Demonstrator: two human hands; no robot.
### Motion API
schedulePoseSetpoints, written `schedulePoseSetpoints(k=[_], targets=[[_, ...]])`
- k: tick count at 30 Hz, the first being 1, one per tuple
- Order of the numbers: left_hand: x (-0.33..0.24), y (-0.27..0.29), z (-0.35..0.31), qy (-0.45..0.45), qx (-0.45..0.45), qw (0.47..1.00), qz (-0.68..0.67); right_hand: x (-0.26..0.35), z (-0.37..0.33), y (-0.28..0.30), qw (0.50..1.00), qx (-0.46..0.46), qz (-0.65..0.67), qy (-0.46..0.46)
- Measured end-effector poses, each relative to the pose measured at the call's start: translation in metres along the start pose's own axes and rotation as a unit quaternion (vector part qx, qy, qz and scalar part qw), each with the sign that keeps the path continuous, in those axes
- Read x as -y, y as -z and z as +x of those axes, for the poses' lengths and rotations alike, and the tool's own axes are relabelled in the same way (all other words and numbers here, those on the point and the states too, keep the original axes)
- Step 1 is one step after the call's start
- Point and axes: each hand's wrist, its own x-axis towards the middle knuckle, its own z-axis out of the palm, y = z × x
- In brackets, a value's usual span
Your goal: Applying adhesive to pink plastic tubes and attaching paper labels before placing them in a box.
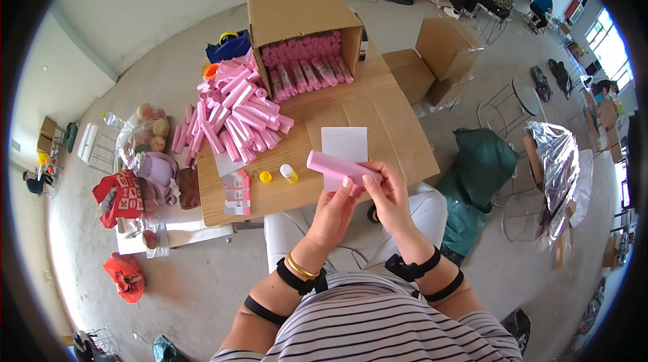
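Note:
Both of my hands hold one pink roll over the table's front edge. My left hand has its thumb and fingers pressed on the roll's near side. My right hand grips the roll's right end. Behind the roll a white sheet of paper is partly covered by it; whether I also hold the sheet, I cannot tell. To the left stand a small white glue bottle and a loose yellow cap. A strip of pink-and-grey printed labels lies at the front left corner.
A heap of pink rolls covers the table's left side. Behind it an open cardboard box holds stacked, wrapped pink rolls. A tape dispenser sits beside the box. Green sacks and wire stools stand on the right; other people sit far off.

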Motion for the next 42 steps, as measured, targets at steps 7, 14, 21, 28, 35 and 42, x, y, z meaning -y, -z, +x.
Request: schedulePoseSetpoints(k=[7, 14, 21, 28, 35, 42], targets=[[-0.019, -0.024, -0.025, -0.076, -0.034, 0.986, 0.148, 0.030, -0.018, -0.002, 1.000, 0.020, 0.023, 0.007], [-0.034, -0.028, -0.039, -0.036, -0.032, 0.987, 0.154, 0.054, -0.029, 0.006, 0.993, 0.001, -0.075, 0.087], [-0.043, -0.050, -0.058, 0.002, 0.002, 0.998, 0.068, 0.062, -0.037, 0.000, 0.951, -0.025, -0.246, 0.186], [-0.047, -0.049, -0.069, 0.000, 0.030, 0.998, 0.055, 0.067, -0.042, 0.000, 0.932, -0.048, -0.271, 0.237], [-0.043, -0.054, -0.064, -0.048, -0.032, 0.993, 0.103, 0.062, -0.054, 0.000, 0.965, -0.012, -0.207, 0.162], [-0.037, -0.049, -0.058, -0.069, -0.050, 0.984, 0.156, 0.069, -0.055, 0.007, 0.996, 0.056, -0.048, 0.042]])
